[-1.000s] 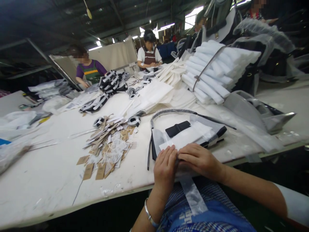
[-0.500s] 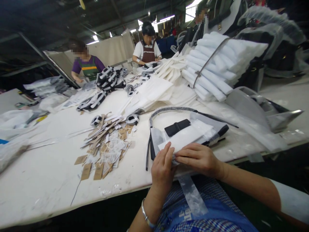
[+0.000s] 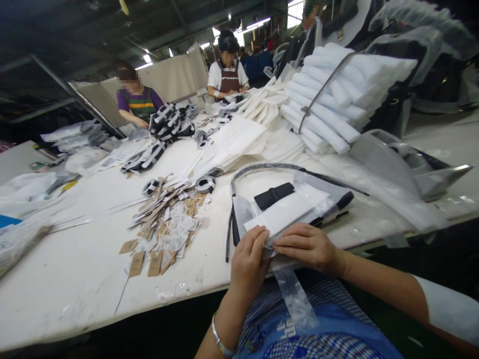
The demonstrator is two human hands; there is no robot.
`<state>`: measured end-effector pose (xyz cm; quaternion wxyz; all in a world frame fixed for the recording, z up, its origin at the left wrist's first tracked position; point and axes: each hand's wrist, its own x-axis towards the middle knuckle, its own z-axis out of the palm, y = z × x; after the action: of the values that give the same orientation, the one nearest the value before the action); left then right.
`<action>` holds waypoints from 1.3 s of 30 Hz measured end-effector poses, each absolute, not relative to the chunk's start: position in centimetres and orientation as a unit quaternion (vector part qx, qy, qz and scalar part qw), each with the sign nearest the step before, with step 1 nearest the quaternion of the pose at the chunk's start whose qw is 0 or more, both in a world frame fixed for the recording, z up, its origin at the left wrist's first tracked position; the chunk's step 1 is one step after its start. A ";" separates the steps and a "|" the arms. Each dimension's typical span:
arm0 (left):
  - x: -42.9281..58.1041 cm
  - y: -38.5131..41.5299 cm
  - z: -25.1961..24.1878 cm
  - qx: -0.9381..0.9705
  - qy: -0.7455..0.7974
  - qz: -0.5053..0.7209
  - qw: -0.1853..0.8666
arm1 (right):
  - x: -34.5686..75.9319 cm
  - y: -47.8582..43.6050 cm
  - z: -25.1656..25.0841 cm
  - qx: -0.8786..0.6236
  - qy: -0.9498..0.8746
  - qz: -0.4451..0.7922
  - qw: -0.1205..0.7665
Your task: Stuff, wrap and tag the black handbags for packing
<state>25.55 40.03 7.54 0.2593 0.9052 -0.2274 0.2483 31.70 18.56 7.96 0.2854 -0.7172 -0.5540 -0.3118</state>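
A dark handbag (image 3: 236,224) lies on the table before me, partly covered with pale wrapping and with its handle (image 3: 262,167) arched away from me. On it rests a flat white packet (image 3: 288,209), which seems to be in clear plastic. My left hand (image 3: 249,257) pinches the packet's near end, fingers closed. Beside it, my right hand (image 3: 312,247) is closed on the same end, fingertips close to the left ones. What lies under the fingertips is mostly hidden. A black wallet-like piece (image 3: 275,196) sits just beyond the packet.
Paper tags (image 3: 160,234) with strings are heaped to the left. Rolled straps (image 3: 205,184) lie behind them. A tied stack of white foam rolls (image 3: 329,99) stands at the back right, near a grey wrapped bag (image 3: 385,154). Two people work across the table (image 3: 82,269).
Both hands stay at the packet's near end, and its clear plastic shows more between them. The left hand has shifted slightly. Across the table, one person's arm has moved toward the black pile.
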 end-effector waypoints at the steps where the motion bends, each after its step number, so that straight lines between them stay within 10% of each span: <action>1: 25.3 40.5 8.3 0.909 -0.240 0.208 0.268 | 31.8 18.5 7.9 -0.714 -0.556 -0.312 0.288; 5: 25.1 41.9 10.9 0.908 -0.289 0.096 0.288 | 32.0 18.3 7.7 -0.711 -0.563 -0.303 0.292; 21: 26.6 41.4 7.8 0.874 -0.305 0.294 0.237 | 26.1 14.3 4.5 -0.747 -0.617 -0.171 0.177; 39: 26.5 40.8 6.7 0.873 -0.296 0.335 0.198 | 22.5 18.2 6.5 -0.744 -0.553 -0.208 0.312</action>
<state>26.51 40.84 6.66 0.1975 0.8726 -0.2960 0.3347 22.51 18.21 6.52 0.3121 -0.7440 -0.5531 -0.2078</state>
